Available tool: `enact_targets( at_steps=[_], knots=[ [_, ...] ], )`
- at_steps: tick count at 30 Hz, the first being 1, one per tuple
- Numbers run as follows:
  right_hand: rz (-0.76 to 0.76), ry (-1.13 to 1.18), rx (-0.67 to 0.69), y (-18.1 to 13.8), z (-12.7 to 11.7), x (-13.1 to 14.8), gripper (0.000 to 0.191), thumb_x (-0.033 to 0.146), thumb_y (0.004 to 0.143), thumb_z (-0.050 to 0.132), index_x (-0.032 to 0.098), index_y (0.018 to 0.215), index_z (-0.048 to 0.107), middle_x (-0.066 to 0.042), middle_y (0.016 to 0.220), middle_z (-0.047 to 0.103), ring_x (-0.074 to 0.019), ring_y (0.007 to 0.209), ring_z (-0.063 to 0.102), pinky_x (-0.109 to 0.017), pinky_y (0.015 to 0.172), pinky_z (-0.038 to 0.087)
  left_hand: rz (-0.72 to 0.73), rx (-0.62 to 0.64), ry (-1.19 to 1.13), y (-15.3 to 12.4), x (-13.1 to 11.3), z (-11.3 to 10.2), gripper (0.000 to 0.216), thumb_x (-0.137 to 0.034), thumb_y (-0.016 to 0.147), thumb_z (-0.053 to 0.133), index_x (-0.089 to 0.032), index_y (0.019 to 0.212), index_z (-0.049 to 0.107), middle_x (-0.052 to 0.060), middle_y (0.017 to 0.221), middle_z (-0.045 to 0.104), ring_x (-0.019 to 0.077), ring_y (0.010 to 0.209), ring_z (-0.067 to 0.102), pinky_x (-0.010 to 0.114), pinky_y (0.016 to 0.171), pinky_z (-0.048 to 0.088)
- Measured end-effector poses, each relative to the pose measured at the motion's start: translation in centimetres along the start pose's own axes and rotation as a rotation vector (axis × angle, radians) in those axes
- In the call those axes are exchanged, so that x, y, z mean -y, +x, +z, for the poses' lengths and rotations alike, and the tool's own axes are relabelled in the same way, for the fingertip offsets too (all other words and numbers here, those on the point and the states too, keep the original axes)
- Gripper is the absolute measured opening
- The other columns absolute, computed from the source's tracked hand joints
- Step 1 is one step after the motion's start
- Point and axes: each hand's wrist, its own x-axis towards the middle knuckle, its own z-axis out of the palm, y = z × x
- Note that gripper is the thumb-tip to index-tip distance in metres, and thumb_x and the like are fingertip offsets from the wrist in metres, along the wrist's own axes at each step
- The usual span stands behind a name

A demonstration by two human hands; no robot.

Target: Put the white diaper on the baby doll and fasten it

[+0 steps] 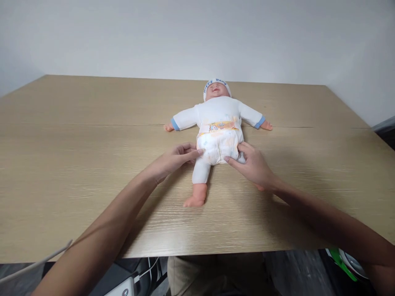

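A baby doll [217, 111] in a white suit and cap lies on its back on the wooden table [77, 164], head away from me, arms spread. It wears a white diaper [217, 144] with a printed waistband. My left hand [173, 161] touches the diaper's left leg edge with its fingers stretched out, holding nothing. My right hand [251, 164] lies on the diaper's right leg edge, fingers pinched at the fabric, covering the doll's other leg. One doll leg [199, 183] points toward me.
The table's near edge runs across the bottom of the view. Below it are cables and a white device [123, 290] at the left, my lap in the middle, and a green and grey object [347, 261] at the right. A plain wall stands behind.
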Motion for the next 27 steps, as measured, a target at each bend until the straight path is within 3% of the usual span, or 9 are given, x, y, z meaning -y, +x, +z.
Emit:
enact_targets(
  at_steps=[8,13,19,23,27],
  knots=[
    [0.008,-0.024,-0.006,0.0,0.0,0.1,0.029,0.042,0.096,0.079,0.024,0.083,0.061,-0.002,0.093,0.068,-0.0203,0.081,0.062,-0.035,0.076,0.044,-0.015,0.121,0.065,1.7,-0.2,-1.1,0.048,-0.069,0.081,0.09,-0.023,0.097,0.086,0.007,0.095,0.077,0.0235,0.089,0.06,0.037,0.084,0.049],
    [0.016,-0.005,-0.006,-0.1,0.0,0.2,0.023,0.042,0.097,0.078,0.023,0.088,0.067,-0.002,0.095,0.069,-0.02,0.08,0.062,-0.034,0.075,0.045,-0.06,0.08,-0.089,1.8,0.3,-0.5,0.049,-0.064,0.078,0.095,-0.019,0.093,0.084,0.011,0.1,0.08,0.0267,0.097,0.069,0.041,0.094,0.054],
    [0.032,0.014,0.003,-0.1,-0.2,0.6,0.022,0.04,0.098,0.08,0.022,0.089,0.07,-0.003,0.099,0.073,-0.0191,0.082,0.063,-0.034,0.077,0.045,-0.016,-0.013,-0.147,0.5,0.5,1.0,0.061,-0.052,0.075,0.103,-0.021,0.121,0.078,0.01,0.124,0.084,0.0329,0.126,0.075,0.042,0.11,0.058],
    [0.029,-0.004,0.011,0.0,-0.3,0.7,0.023,0.041,0.097,0.084,0.022,0.09,0.073,-0.004,0.104,0.076,-0.0207,0.087,0.067,-0.035,0.08,0.046,-0.007,-0.077,-0.051,-0.2,1.0,1.8,0.063,-0.053,0.078,0.1,-0.021,0.125,0.073,0.011,0.127,0.083,0.0316,0.124,0.076,0.04,0.106,0.059],
    [0.042,-0.068,0.014,-0.1,-0.1,1.0,0.028,0.047,0.097,0.087,0.022,0.091,0.077,-0.005,0.108,0.078,-0.0236,0.093,0.071,-0.037,0.084,0.047,0.04,-0.121,0.126,-0.2,1.2,2.3,0.061,-0.06,0.08,0.096,-0.019,0.121,0.075,0.011,0.118,0.083,0.0305,0.108,0.076,0.039,0.09,0.057]
  ],
)
